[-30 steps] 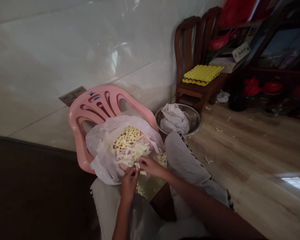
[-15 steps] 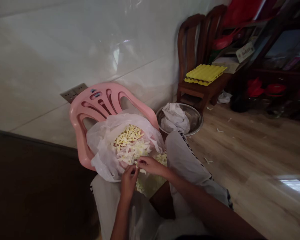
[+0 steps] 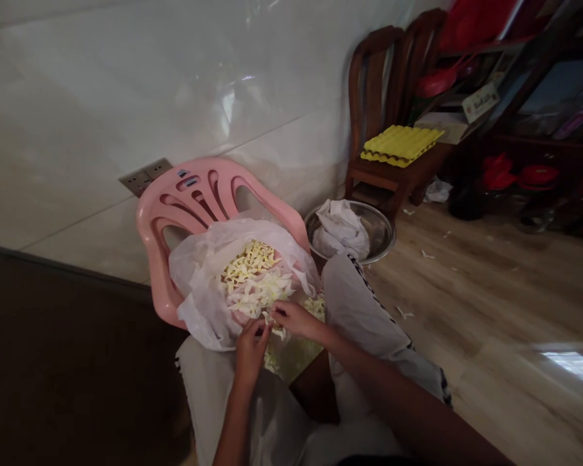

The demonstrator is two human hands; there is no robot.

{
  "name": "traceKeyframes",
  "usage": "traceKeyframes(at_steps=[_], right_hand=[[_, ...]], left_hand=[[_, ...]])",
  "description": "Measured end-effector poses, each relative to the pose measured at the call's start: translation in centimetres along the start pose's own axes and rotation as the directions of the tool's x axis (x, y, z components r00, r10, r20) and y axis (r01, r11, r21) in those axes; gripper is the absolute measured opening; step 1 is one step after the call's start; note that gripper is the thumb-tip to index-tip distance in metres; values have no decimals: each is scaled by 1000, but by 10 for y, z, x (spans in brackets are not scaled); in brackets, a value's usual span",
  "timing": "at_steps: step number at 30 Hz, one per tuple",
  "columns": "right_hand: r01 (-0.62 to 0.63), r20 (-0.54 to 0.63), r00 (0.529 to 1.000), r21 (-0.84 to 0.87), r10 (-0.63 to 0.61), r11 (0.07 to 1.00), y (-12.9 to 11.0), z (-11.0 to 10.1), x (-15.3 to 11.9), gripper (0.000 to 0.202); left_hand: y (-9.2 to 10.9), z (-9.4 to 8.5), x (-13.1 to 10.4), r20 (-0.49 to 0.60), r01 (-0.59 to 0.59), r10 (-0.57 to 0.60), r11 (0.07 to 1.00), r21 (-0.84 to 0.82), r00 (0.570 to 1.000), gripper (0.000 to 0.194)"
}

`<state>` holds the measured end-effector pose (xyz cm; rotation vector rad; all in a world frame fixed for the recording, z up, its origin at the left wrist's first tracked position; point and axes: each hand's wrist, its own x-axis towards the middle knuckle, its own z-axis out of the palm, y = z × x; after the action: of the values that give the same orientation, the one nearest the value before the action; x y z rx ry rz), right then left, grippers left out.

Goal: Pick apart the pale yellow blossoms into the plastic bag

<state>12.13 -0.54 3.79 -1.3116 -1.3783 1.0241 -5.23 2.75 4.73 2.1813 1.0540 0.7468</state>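
A white plastic bag [image 3: 201,285] lies open on the pink plastic chair [image 3: 150,259], with pale flower pieces [image 3: 260,291] and yellowish ones [image 3: 252,259] heaped in it. At the bag's near edge, my left hand [image 3: 252,343] pinches a small pale flower piece [image 3: 267,318]. My right hand [image 3: 294,318] is closed just right of it, fingertips pinched together; whatever they hold is too small to make out. More pale pieces [image 3: 315,305] lie below and beyond my right hand, between the knees.
A metal basin [image 3: 386,236] holding a white bag [image 3: 340,230] stands right of the pink chair. Behind it, a wooden chair [image 3: 393,175] bears yellow egg trays [image 3: 401,144] and an open carton [image 3: 447,126]. Scraps [image 3: 404,313] lie on the floor. A wall socket [image 3: 143,176] is behind the chair.
My right hand has shifted slightly up and right, leaving a small gap from my left hand. The pale piece at my left fingertips shows more plainly. The view has shifted slightly.
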Motion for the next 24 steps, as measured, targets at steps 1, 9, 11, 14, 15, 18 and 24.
traceKeyframes(at_steps=[1, 9, 11, 14, 15, 18, 24], right_hand=[[-8, -54, 999, -21, 7, 1000, 2, -1, 1, 17], [-40, -178, 984, -150, 12, 988, 1, -9, 3, 23], [17, -74, 997, -82, -23, 996, -1, -5, 1, 27], [31, 37, 999, 36, -32, 999, -2, 1, 1, 27], [18, 56, 998, 65, -21, 998, -1, 2, 1, 27], [-34, 88, 996, 161, 20, 986, 0, 3, 1, 27], [-72, 97, 994, 269, 47, 961, -5, -1, 0, 32]], left_hand=[[1, 0, 0, -9, 5, -5, 1000, 3, 1000, 29], [6, -1, 0, 6, 14, -14, 1000, 19, 1000, 33], [6, 0, 1, 19, 18, -18, 1000, 7, 1000, 31], [5, 0, 1, 35, 17, -16, 1000, -26, 999, 28], [5, 1, 0, 39, 15, -13, 999, -37, 999, 28], [4, 1, 0, 56, 10, -6, 998, -63, 998, 26], [7, 0, 2, 45, 56, -51, 992, -115, 998, 27]])
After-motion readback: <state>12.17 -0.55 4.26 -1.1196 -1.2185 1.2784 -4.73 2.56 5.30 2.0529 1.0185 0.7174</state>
